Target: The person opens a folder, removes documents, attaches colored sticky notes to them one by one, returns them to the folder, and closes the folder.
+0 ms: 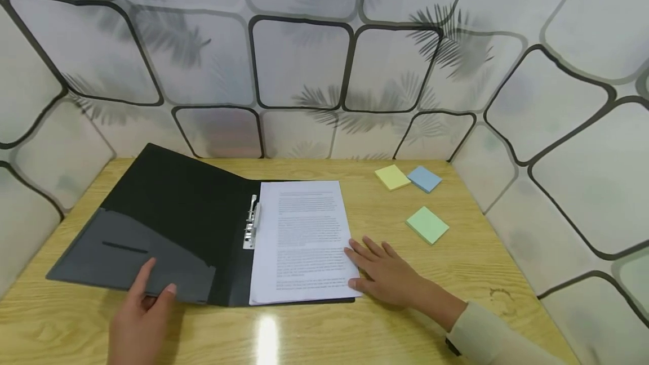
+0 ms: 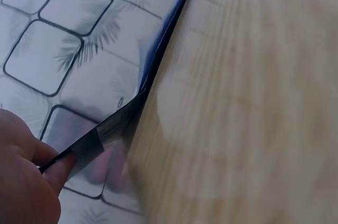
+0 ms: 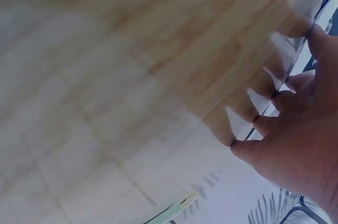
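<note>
A black folder (image 1: 177, 201) lies spread on the wooden table, its left cover tilted up off the surface. My left hand (image 1: 139, 314) pinches the lower edge of that cover between thumb and fingers; the left wrist view shows the hand (image 2: 26, 171) at the cover's edge (image 2: 87, 152). On the folder's right side sits a stack of printed paper (image 1: 306, 241), beside a metal lever clip (image 1: 251, 223) near the spine. With fingers spread, my right hand (image 1: 387, 275) rests at the stack's right edge, fingertips on the paper and table.
Yellow (image 1: 392, 177), blue (image 1: 424, 179) and green (image 1: 427, 225) sticky note pads lie on the table (image 1: 304, 337) right of the folder. A patterned wall (image 1: 304, 61) closes off the back and both sides.
</note>
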Available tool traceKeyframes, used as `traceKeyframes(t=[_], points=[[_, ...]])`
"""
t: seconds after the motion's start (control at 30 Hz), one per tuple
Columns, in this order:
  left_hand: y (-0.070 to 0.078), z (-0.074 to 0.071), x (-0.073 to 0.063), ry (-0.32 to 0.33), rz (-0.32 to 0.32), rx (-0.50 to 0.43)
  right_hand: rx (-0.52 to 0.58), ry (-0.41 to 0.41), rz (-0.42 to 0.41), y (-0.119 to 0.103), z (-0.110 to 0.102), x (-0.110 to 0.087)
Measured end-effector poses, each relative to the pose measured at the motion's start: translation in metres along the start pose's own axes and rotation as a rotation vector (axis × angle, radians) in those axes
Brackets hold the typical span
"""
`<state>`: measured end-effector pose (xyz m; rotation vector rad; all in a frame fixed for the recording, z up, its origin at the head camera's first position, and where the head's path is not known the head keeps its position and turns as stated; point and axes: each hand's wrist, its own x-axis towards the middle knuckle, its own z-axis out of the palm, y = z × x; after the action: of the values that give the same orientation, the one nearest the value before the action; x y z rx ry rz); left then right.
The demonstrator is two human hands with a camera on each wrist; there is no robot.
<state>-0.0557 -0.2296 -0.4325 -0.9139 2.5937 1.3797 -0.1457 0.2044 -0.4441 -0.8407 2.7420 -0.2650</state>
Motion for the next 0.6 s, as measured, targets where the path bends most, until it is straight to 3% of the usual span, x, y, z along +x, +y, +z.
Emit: traceKeyframes(t=[0.2, 0.4, 0.6], points=[[-0.009, -0.026, 0.014, 0.104, 0.060, 0.034, -0.026, 0.016, -0.018, 0.003, 0.001, -0.001], [-0.018, -0.058, 0.036, 0.192, 0.134, 0.126, -0.038, 0.018, -0.012, 0.006, 0.000, -0.003], [-0.027, -0.089, 0.057, 0.251, 0.242, 0.218, -0.036, 0.022, -0.025, 0.004, 0.002, -0.003]])
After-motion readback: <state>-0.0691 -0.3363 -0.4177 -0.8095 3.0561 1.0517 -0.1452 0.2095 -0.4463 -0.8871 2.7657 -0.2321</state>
